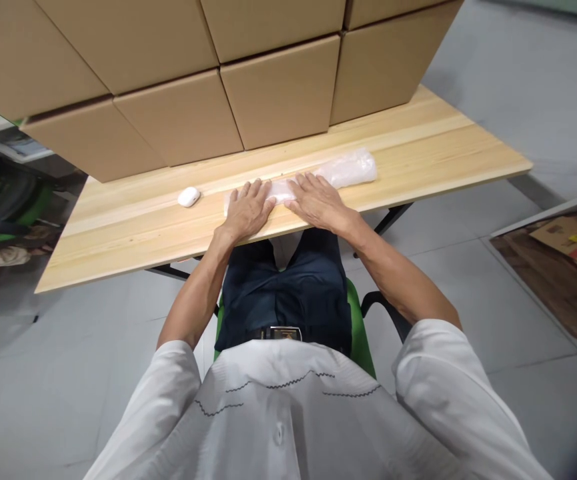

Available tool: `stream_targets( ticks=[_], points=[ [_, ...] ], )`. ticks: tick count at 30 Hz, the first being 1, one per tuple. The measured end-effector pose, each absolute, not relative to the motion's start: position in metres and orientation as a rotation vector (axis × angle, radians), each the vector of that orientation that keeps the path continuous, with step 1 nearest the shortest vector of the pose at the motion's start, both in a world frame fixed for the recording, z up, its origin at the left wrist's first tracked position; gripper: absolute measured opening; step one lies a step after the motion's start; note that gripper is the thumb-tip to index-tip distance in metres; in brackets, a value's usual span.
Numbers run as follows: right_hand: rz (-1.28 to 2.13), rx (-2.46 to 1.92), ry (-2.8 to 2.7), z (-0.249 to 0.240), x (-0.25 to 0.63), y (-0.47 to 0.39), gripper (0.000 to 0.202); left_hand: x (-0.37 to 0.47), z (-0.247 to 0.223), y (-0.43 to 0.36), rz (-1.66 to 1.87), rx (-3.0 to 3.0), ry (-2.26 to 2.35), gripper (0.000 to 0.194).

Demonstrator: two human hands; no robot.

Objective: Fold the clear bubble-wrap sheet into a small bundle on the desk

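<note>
Directly under left grip [249, 210] and right grip [318, 202], whitish roll [351, 168].

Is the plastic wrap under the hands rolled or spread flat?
Rolled: the plastic wrap forms a long, narrow tube, rounded at its right end.

Left hand [248, 209] and right hand [319, 203] flat on pale roll [352, 168], perhaps plastic, wooden table [461, 143], cardboard boxes [283, 93] behind

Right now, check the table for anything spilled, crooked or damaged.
Nothing stands out: no spill shows on the table, the stacked boxes look undamaged, and the plastic roll lies roughly lengthwise, a white case to its left.
</note>
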State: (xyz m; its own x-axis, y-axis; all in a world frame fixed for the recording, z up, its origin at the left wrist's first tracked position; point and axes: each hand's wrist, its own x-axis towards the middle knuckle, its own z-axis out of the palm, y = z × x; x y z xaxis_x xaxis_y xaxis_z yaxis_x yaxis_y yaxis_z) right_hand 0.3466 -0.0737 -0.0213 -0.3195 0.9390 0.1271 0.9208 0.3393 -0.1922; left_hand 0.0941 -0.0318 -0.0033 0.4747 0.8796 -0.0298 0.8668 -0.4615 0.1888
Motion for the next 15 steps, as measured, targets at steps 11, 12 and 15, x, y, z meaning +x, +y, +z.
stream_targets(
  ticks=[11,12,15],
  points=[
    [0.106,-1.722,-2.249,-0.035,0.384,-0.073,0.093,0.097,0.000,-0.035,0.035,2.538,1.537,0.077],
    [0.109,-1.723,-2.236,-0.037,0.387,-0.072,0.095,0.097,0.001,-0.035,0.029,2.536,1.534,0.077],
    [0.112,-1.739,-2.216,-0.040,0.396,-0.072,0.096,0.098,0.002,-0.035,0.010,2.524,1.539,0.077]
  ],
)
